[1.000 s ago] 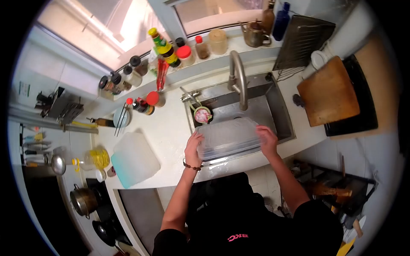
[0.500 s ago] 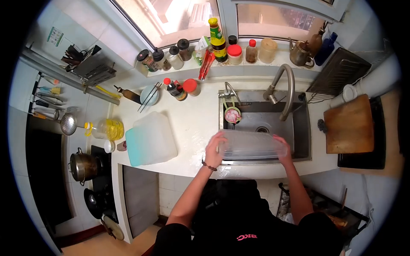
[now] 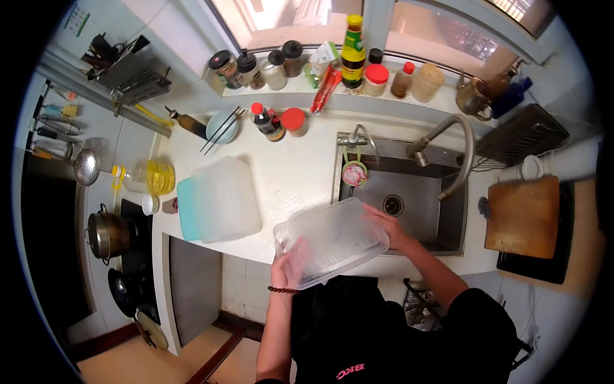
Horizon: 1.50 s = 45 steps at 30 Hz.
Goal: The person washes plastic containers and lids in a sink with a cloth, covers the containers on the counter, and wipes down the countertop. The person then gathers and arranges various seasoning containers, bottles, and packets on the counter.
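A clear plastic container [image 3: 339, 240], wet-looking and tilted, is held between my two hands over the counter's front edge and the near left corner of the sink [image 3: 462, 221]. My left hand [image 3: 291, 262] grips its left end, with the fingers partly showing through the plastic. At the upper right side my right hand [image 3: 387, 227] is closed on its rim. Left of it on the counter sits a larger translucent box with a turquoise end [image 3: 220, 198].
A curved faucet [image 3: 464, 153] arches over the sink, with a small green-rimmed strainer [image 3: 354, 174] at its left. Bottles and jars, among them a yellow-capped sauce bottle [image 3: 352, 54], line the windowsill. At right is a wooden cutting board [image 3: 523, 216]; a pot [image 3: 107, 233] stands left.
The clear container has moved from over the sink to the left and toward my body, turning and tilting in my hands. My view has turned a little as well.
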Each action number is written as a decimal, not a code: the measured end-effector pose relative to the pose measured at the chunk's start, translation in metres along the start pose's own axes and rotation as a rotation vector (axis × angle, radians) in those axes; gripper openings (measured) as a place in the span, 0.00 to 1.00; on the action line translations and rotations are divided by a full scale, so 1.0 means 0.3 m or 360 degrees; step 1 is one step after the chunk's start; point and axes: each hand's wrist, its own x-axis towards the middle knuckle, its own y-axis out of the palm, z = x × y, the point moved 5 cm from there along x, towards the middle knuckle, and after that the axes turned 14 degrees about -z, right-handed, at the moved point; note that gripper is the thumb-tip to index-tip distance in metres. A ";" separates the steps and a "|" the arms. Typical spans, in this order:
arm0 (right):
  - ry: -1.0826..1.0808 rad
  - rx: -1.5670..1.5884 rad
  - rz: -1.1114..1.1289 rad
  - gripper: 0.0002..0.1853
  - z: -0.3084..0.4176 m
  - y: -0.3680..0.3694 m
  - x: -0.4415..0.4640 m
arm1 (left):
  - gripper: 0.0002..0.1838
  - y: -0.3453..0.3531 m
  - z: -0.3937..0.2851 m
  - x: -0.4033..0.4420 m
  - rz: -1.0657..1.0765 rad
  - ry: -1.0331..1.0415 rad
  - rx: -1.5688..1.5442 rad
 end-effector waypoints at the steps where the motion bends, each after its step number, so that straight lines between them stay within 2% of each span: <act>1: -0.0134 -0.0117 0.0334 0.22 0.025 0.023 0.034 | 0.36 -0.005 -0.019 -0.014 -0.0040 0.0186 0.0265; 2: -0.0143 -0.0101 0.0350 0.22 -0.030 0.026 0.074 | 0.39 -0.018 -0.038 -0.039 -0.0174 0.0211 0.0296; 4: 0.0325 -0.0729 0.0302 0.24 -0.285 0.032 0.132 | 0.39 -0.026 -0.076 -0.091 -0.0213 0.0250 0.0307; 6: 0.0093 -0.0814 0.0149 0.26 -0.508 0.138 0.231 | 0.40 -0.058 -0.093 -0.124 -0.0244 0.0308 0.0315; 7: 0.0077 -0.0767 0.0187 0.26 -0.568 0.222 0.265 | 0.40 -0.072 -0.101 -0.149 -0.0288 0.0348 0.0302; 8: 0.0276 -0.0918 0.0105 0.26 -0.632 0.278 0.292 | 0.39 -0.073 -0.095 -0.169 -0.0304 0.0358 0.0328; 9: 0.0474 -0.1077 0.0017 0.27 -0.676 0.312 0.312 | 0.39 -0.072 -0.085 -0.181 -0.0310 0.0362 0.0356; 10: 0.0470 -0.1054 0.0032 0.27 -0.696 0.346 0.322 | 0.36 -0.069 -0.080 -0.192 -0.0260 0.0392 0.0365; 12: 0.0803 -0.1423 0.0149 0.23 -0.756 0.357 0.326 | 0.34 -0.036 -0.071 -0.209 -0.0259 0.0429 0.0390; 13: 0.0801 -0.1421 0.0151 0.23 -0.706 0.347 0.340 | 0.32 -0.021 -0.064 -0.218 -0.0252 0.0446 0.0405; 16: 0.0769 -0.1352 0.0097 0.18 -0.577 0.255 0.334 | 0.30 0.005 -0.051 -0.180 -0.0238 0.0428 0.0430; 18: 0.0628 -0.0991 -0.0143 0.17 -0.513 0.159 0.276 | 0.29 0.044 -0.030 -0.141 -0.0243 0.0396 0.0477; 19: 0.0643 -0.1013 -0.0169 0.17 -0.490 0.105 0.237 | 0.29 0.069 -0.017 -0.113 -0.0252 0.0395 0.0518; 21: 0.0762 -0.0526 -0.0481 0.14 -0.387 -0.025 0.138 | 0.28 0.124 0.033 -0.066 -0.0230 0.0360 0.0639; 23: 0.0156 -0.0262 -0.0727 0.13 -0.144 -0.067 0.072 | 0.30 0.188 0.111 0.000 -0.0238 0.0416 0.0911; 25: 0.0317 0.0176 -0.0621 0.13 0.127 -0.005 0.018 | 0.30 0.220 0.224 0.063 -0.0154 0.0338 0.0948; 27: 0.0176 0.0145 -0.0492 0.16 0.201 0.134 -0.069 | 0.28 0.222 0.338 0.155 0.0051 0.0603 0.1335; 28: 0.0051 -0.0034 -0.0524 0.17 0.245 0.166 -0.071 | 0.28 0.203 0.394 0.186 0.0155 0.0772 0.1387; 29: -0.0049 -0.0224 -0.0579 0.18 0.277 0.155 -0.091 | 0.28 0.219 0.438 0.176 0.0226 0.0722 0.1435; 30: -0.0049 -0.0226 -0.0619 0.18 0.237 0.116 -0.107 | 0.29 0.219 0.447 0.174 0.0173 0.0597 0.1371; 31: 0.0144 -0.0184 -0.0534 0.18 0.139 0.102 -0.102 | 0.30 0.209 0.438 0.172 0.0095 0.0476 0.1279; 32: 0.0369 -0.0150 -0.0499 0.19 0.050 0.079 -0.120 | 0.31 0.314 0.433 0.064 0.0130 0.0260 0.1220; 34: 0.0145 -0.0531 -0.0895 0.14 -0.004 0.005 -0.102 | 0.31 0.337 0.435 -0.010 0.0148 0.0225 0.1278; 36: 0.0973 0.0113 -0.0918 0.13 -0.428 -0.036 -0.239 | 0.32 0.352 0.480 -0.016 0.0248 0.0202 0.1432; 37: 0.0974 0.0113 -0.0917 0.13 -0.420 -0.046 -0.231 | 0.32 0.324 0.474 -0.014 0.0247 0.0202 0.1433; 39: 0.1114 0.0235 -0.1550 0.12 -0.420 -0.138 -0.234 | 0.35 0.288 0.480 0.017 0.0078 0.0106 0.1428; 40: 0.1206 0.0317 -0.1434 0.11 -0.427 -0.145 -0.237 | 0.35 0.290 0.489 0.027 0.0077 0.0105 0.1428; 42: 0.0387 0.0363 -0.1015 0.09 0.061 -0.043 -0.092 | 0.35 0.292 0.527 0.013 0.0175 0.0182 0.1415; 43: 0.0388 0.0363 -0.1015 0.09 0.101 -0.009 -0.086 | 0.35 0.289 0.519 0.012 0.0174 0.0181 0.1415; 45: -0.0111 -0.0106 -0.0848 0.09 0.188 0.008 -0.046 | 0.36 0.328 0.478 0.024 0.0162 0.0413 0.1327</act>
